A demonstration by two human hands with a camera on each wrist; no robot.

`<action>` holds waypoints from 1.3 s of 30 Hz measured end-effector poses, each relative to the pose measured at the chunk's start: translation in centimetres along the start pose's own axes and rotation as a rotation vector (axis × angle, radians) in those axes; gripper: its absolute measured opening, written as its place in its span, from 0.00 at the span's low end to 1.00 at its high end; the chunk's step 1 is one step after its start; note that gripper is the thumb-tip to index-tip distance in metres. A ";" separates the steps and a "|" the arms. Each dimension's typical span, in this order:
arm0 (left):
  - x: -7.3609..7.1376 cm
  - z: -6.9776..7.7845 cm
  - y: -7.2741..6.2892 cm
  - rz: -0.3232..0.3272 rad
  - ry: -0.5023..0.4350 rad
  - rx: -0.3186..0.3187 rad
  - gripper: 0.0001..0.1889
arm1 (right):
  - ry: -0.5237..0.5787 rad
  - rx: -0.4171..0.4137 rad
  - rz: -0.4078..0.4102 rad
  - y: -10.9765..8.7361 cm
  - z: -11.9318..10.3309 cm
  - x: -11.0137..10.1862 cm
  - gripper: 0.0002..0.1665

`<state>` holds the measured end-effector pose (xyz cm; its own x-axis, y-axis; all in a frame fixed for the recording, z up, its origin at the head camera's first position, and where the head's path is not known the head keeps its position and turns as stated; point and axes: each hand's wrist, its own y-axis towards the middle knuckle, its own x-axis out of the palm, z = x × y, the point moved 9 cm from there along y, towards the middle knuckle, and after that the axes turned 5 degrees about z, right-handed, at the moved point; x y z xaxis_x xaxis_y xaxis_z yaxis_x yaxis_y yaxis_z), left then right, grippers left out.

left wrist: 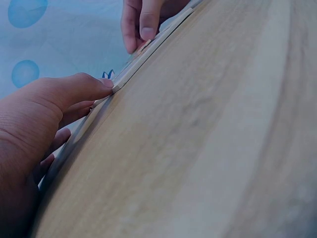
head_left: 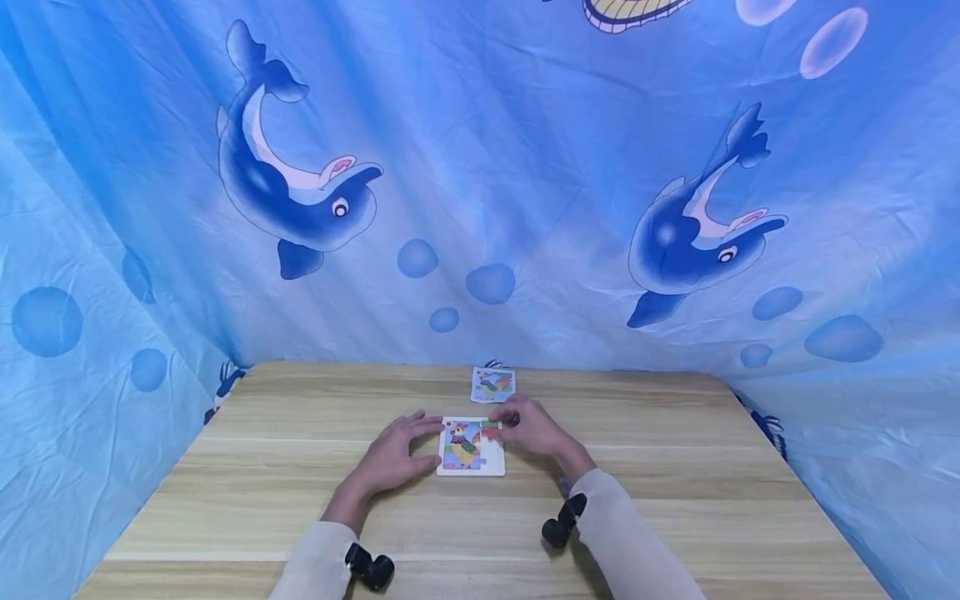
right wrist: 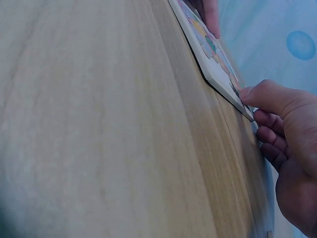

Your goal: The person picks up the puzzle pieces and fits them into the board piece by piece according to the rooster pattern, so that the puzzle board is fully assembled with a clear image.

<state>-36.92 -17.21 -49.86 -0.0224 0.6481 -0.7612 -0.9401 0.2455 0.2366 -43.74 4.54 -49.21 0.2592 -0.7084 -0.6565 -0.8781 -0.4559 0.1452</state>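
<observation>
The puzzle tray (head_left: 469, 473) lies flat on the surface, its rooster picture (head_left: 461, 447) filled in toward 9 o'clock. A bare white patch shows toward 4 o'clock. Toward 2 o'clock sits a red and green puzzle piece (head_left: 490, 432), with the thumb and a finger of the right hand (head_left: 534, 427) pinched on it. The left hand (head_left: 393, 454) lies at 9 o'clock, thumb and forefinger spread apart, their tips touching the tray's side.

The step in hand looks like fitting that corner piece while the left hand steadies the tray. The next move seems to call for lining up its edges with its neighbours and pressing it level; after that, the patch at 4 o'clock would want filling.

Beyond the tray, just off 12 o'clock, lies a card (head_left: 493, 387) with a similar rooster. A small blue thing (head_left: 566, 484) shows beside the right wrist, too hidden to identify. The wooden surface (head_left: 435, 533) reaches back to a blue curtain (head_left: 510, 200) printed with dolphins.

Only the head view shows the card and the whole picture. The left wrist view shows the right fingers from the side, reaching down at the piece; the right wrist view shows the tray's thickness and that hand's other fingers curled beneath its thumb.
</observation>
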 end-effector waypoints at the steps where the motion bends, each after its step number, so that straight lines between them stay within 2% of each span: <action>1: 0.0 0.0 0.0 0.000 0.000 -0.001 0.29 | 0.002 0.003 -0.004 0.0 0.0 0.1 0.15; 8: 0.0 0.0 0.0 0.005 -0.005 0.000 0.29 | 0.023 0.024 -0.016 0.1 0.0 0.3 0.14; 20: -0.2 0.2 0.1 0.010 -0.006 0.005 0.29 | 0.016 0.011 -0.001 0.0 0.0 0.0 0.15; 31: -0.3 0.3 0.0 0.006 -0.011 0.007 0.29 | -0.011 -0.021 0.051 -0.1 -0.2 0.0 0.11; 35: -0.2 0.3 -0.1 0.003 -0.010 0.010 0.30 | -0.008 -0.024 0.066 -0.7 -0.4 -0.7 0.13; 39: -0.1 0.2 -0.1 -0.001 -0.011 0.009 0.30 | 0.032 -0.010 0.100 -2.2 0.1 -2.3 0.14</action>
<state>-36.71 -17.15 -49.68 -0.0173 0.6558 -0.7548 -0.9369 0.2530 0.2413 -42.43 7.24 -48.10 0.1833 -0.7675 -0.6143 -0.8964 -0.3870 0.2161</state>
